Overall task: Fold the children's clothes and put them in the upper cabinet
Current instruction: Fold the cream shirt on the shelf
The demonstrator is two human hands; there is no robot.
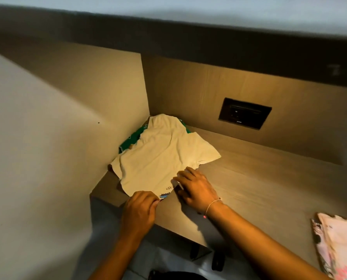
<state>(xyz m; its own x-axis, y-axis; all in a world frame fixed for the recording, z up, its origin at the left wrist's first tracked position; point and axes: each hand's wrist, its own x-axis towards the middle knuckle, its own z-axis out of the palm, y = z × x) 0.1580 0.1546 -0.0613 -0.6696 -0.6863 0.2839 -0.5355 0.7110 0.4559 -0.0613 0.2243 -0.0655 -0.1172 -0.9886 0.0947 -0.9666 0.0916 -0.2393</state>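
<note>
A cream child's shirt (160, 156) lies spread and crumpled on the wooden counter (255, 178), in the corner by the side panel. A green garment (132, 141) peeks out from under its far left side. My left hand (139, 212) pinches the shirt's near hem at the counter's front edge. My right hand (194, 187) lies on the near right edge of the shirt, fingers curled onto the fabric beside some printed letters. A pink patterned garment (338, 245) lies at the counter's right end.
A dark wall socket (244, 113) is set into the back panel. A tall light side panel (37, 138) closes off the left. A dark band (188, 37) runs overhead along the wall. Below the counter edge, dark objects sit on the floor.
</note>
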